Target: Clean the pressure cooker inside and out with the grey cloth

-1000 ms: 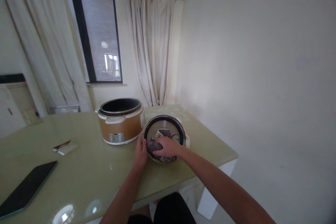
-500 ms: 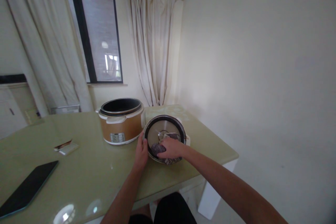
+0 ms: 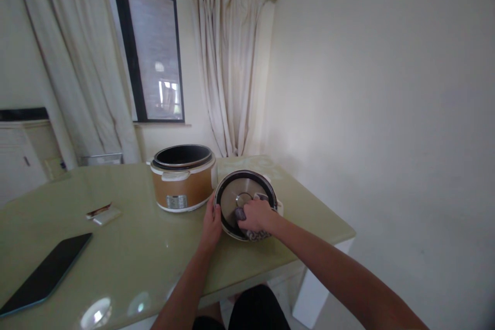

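A round cooker lid [image 3: 231, 194] is propped tilted on the table, its metal inner face with a dark ring turned towards me. My left hand [image 3: 212, 223] grips the lid's left rim, thumb on the near side. A patterned grey-brown cloth [image 3: 258, 235] is bunched in my right hand [image 3: 257, 215], which presses it against the lower right of the inner face. Part of the lid is hidden behind that hand. Just left of the lid stands an orange-brown and white electric cooker [image 3: 198, 185], open at the top, with a dark inner pot [image 3: 183, 154].
On the greenish glossy table [image 3: 147, 258] lie a dark flat tablet-like slab [image 3: 48, 270] at the left and a small packet [image 3: 107, 215] beyond it. The table's right edge runs near a pale wall [image 3: 371, 113]. Curtains [image 3: 228, 62] hang beside a window [image 3: 157, 56].
My right hand has slid the cloth slightly right and up across the lid's inner face. My left hand keeps its hold on the rim. The whole view has shifted a little.
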`<action>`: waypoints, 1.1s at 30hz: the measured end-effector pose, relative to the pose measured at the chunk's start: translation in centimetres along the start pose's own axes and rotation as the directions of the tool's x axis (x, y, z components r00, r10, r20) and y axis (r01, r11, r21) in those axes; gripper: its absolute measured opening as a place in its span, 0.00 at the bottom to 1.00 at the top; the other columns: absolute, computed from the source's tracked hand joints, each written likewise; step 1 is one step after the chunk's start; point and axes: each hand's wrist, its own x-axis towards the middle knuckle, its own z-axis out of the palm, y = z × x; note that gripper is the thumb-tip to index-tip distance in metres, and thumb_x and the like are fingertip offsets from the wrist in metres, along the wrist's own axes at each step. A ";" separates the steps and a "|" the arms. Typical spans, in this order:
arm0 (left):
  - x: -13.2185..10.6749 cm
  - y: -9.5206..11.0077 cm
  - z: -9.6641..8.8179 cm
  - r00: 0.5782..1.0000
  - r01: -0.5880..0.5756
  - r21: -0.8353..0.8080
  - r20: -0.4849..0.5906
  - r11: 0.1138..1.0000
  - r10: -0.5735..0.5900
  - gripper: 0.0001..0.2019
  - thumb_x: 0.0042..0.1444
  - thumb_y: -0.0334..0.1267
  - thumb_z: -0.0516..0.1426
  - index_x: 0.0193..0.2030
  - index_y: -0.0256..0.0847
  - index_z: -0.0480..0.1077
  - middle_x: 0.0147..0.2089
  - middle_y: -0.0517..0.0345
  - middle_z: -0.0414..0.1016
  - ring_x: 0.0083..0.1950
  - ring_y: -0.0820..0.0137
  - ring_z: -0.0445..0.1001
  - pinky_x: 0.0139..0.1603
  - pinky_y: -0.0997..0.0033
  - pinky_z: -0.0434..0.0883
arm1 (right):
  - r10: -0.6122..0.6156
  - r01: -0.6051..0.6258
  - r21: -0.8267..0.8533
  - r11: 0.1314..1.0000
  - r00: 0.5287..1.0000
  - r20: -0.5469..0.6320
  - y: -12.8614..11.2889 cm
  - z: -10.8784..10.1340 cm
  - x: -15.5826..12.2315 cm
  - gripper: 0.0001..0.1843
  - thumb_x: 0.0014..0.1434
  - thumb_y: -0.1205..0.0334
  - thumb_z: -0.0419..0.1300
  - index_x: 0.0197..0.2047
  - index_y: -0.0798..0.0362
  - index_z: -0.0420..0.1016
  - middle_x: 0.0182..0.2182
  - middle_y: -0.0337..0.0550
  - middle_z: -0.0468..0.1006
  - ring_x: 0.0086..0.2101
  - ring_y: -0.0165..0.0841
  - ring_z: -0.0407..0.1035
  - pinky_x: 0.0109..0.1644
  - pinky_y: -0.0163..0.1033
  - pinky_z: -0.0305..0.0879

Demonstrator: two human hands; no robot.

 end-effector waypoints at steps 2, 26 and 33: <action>-0.1 0.1 0.0 1.000 -0.006 -0.003 -0.001 1.000 0.006 0.26 0.74 0.51 0.48 0.74 0.45 0.64 0.74 0.47 0.69 0.77 0.59 0.65 0.79 0.53 0.60 | 0.026 -0.026 0.006 1.000 1.000 -0.017 0.1 0.1 0.0 0.30 0.61 0.40 0.61 0.52 0.57 0.86 0.52 0.66 0.84 0.55 0.60 0.77 0.53 0.59 0.76; -0.3 0.0 0.0 0.999 0.036 -0.005 0.006 0.999 -0.036 0.26 0.74 0.45 0.48 0.74 0.40 0.62 0.75 0.44 0.68 0.78 0.60 0.63 0.81 0.51 0.57 | -0.084 0.222 0.247 0.943 0.879 -0.469 1.8 2.8 3.2 0.41 0.74 0.39 0.52 0.80 0.52 0.53 0.69 0.56 0.71 0.66 0.46 0.67 0.70 0.51 0.60; -0.2 0.2 0.0 0.999 0.036 0.005 -0.006 0.999 -0.036 0.26 0.74 0.45 0.47 0.74 0.38 0.62 0.76 0.41 0.66 0.79 0.59 0.62 0.81 0.50 0.55 | -0.070 0.160 0.135 0.978 0.858 -0.509 0.9 6.2 3.3 0.43 0.69 0.33 0.57 0.78 0.46 0.60 0.77 0.51 0.59 0.76 0.49 0.47 0.79 0.63 0.35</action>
